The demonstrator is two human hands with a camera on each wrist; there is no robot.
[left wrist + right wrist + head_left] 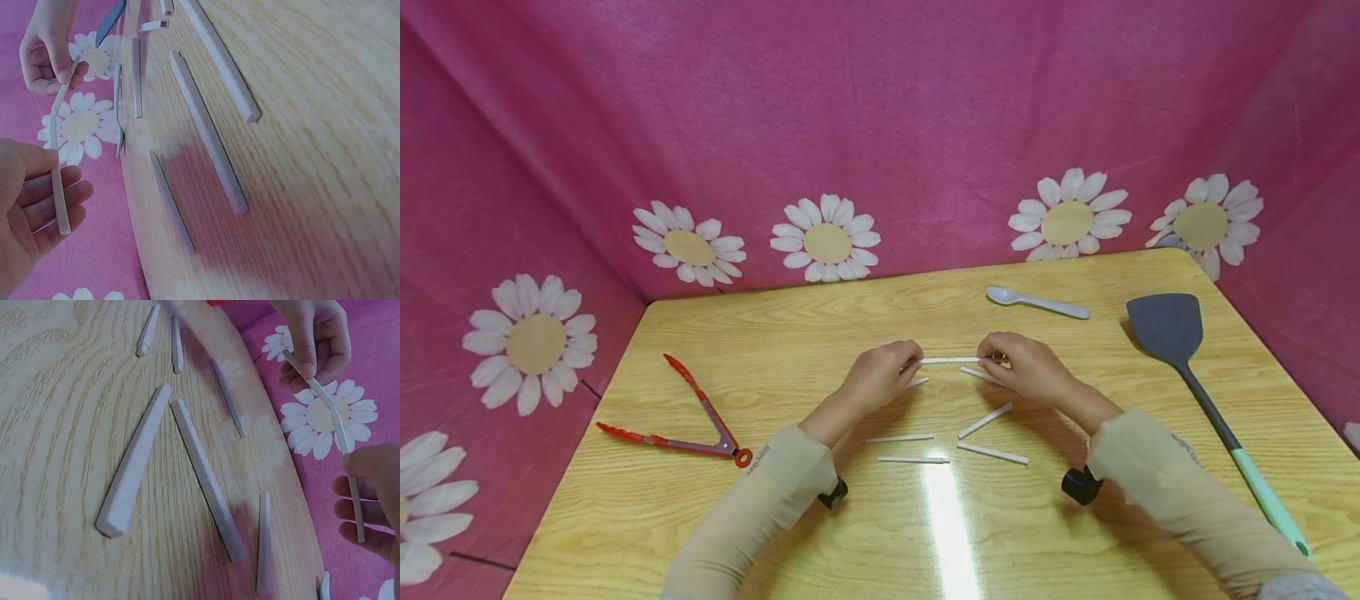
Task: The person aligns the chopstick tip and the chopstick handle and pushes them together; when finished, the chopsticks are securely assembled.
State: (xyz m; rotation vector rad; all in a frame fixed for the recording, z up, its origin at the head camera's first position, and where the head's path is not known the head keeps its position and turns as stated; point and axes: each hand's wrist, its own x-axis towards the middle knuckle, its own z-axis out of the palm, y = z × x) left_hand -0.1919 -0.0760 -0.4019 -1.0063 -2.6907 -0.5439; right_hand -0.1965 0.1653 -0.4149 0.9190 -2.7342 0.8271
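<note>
Holding two thin white sticks end to end, the person has both hands in front, over the back part of the wooden table [602, 517]. The left hand [880, 372] pinches the left stick [933, 361] between thumb and fingers, and the right hand [1026, 364] grips the right stick [965, 359] in the same manner; neither hand is released. The wrist views show a bend where the sticks meet, and how deep one end sits in the other, one cannot tell. They are held raised from the wood, probably because the fingers need space below as well as above.

Six more sticks lie on the table. The left group [913, 459] has its narrow tips turned to the middle, and the right group [992, 452] lies opposite; maybe they are placed so that each hand has its own kind near.

Toward the edges, the red tongs [655, 439] lie spread, one tip close to the table's left edge and the hinge near the left sleeve [752, 512]. The spatula [1210, 407] lies at the right side, near the right sleeve [1180, 492], so this arm seems to have less room outward. The spoon [1048, 307] is before the back edge. On the near side of the loose sticks, a wide stretch of wood gives room for moving.
</note>
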